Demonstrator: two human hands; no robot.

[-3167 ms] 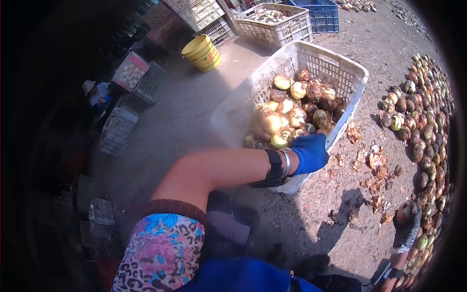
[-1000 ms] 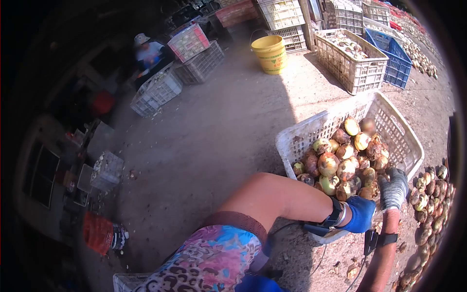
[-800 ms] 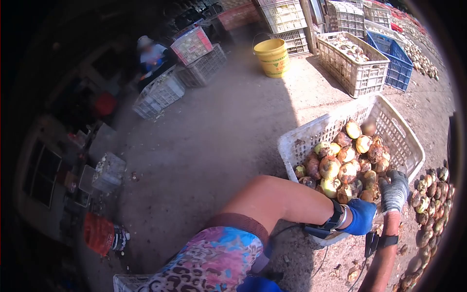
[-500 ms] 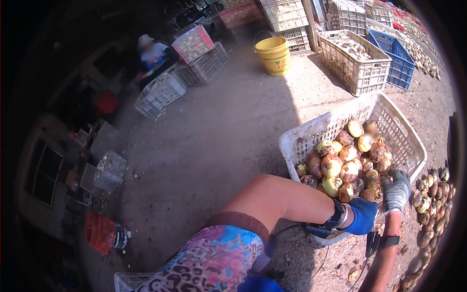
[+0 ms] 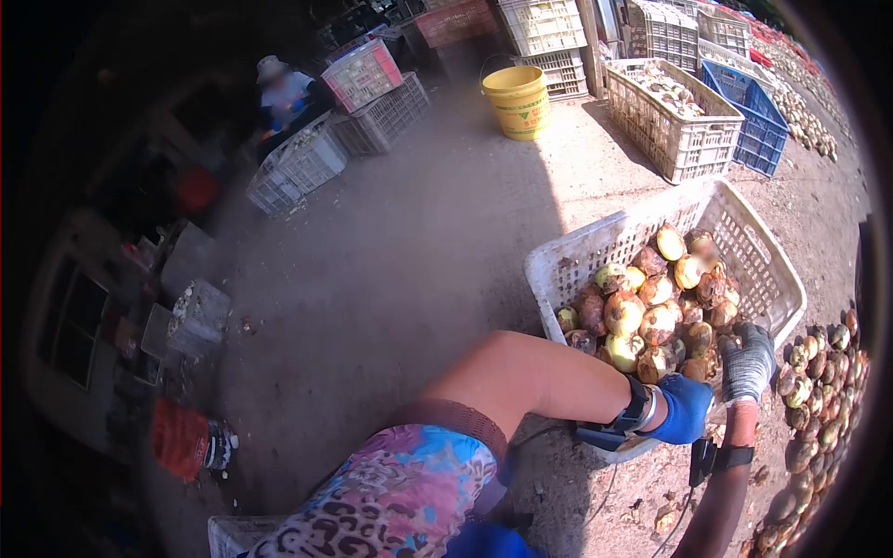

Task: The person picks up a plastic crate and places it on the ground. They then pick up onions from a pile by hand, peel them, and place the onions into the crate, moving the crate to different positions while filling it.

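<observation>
A white plastic crate point(image 5: 577, 249) stands on the ground in front of me, partly filled with brown and yellow onions point(image 5: 624, 313), some with torn skins. My left hand point(image 5: 681, 409), in a blue glove, is closed at the crate's near side; whatever its fingers hold is hidden. Close beside it is my right hand point(image 5: 747, 363), in a grey glove, with fingers curled down among the onions at the crate's right end. What lies under those fingers I cannot make out. Dark straps with devices and cables are on both wrists.
Loose onions point(image 5: 819, 391) lie on the ground right of the crate. Beyond it stand a yellow bucket point(image 5: 519, 104), a filled beige crate point(image 5: 684, 139) and a blue crate point(image 5: 758, 135). A person point(image 5: 284, 93) sits by stacked crates point(image 5: 302, 167) at the back left.
The whole view has shifted slightly, so the crate and surroundings appear a little further left. Both hands stay close together at the same end of the crate, and both remain closed.
</observation>
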